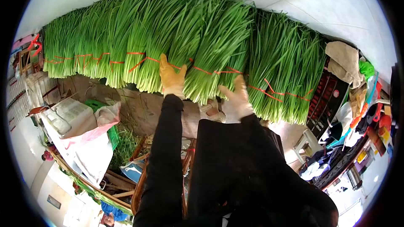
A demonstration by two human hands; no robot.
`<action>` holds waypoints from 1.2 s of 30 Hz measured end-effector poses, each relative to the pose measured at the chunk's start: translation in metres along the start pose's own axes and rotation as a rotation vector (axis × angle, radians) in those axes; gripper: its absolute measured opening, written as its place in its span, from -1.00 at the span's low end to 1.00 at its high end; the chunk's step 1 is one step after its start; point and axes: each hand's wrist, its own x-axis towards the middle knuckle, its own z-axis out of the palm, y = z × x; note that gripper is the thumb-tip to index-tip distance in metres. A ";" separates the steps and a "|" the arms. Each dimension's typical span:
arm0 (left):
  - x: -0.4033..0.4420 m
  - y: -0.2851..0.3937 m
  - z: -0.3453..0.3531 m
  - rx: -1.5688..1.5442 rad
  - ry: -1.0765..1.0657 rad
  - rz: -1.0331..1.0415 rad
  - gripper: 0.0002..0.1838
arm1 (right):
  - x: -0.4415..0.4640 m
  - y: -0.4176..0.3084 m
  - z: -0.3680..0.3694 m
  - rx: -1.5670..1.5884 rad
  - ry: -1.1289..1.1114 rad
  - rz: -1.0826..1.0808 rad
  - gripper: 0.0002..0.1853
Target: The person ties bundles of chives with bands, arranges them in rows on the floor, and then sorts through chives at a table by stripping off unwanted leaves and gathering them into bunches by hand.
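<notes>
Bundles of long green garlic chives (219, 46), tied with red string (202, 70), stand in a long row against a white tiled wall. My left hand (171, 77), in a pale yellowish glove, lies against the cut ends of one bundle with fingers apart and pointing up. Lower and to the right is my right hand (237, 98), gloved too, its thumb and fingers spread at the pale stem ends. One tied bundle stands between both hands. Neither hand is closed round a bundle.
At left a white sack (90, 143) leans by a plastic container (75, 117) and loose green scraps (126, 143). At right are a dark crate (326, 101), a white stool (307, 143), a beige cloth (343, 59) and piled clutter. A person in blue (111, 212) appears at lower left.
</notes>
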 end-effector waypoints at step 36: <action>-0.015 0.031 0.085 -0.224 -0.702 -0.053 0.21 | 0.036 -0.016 -0.050 -0.696 0.058 0.444 0.24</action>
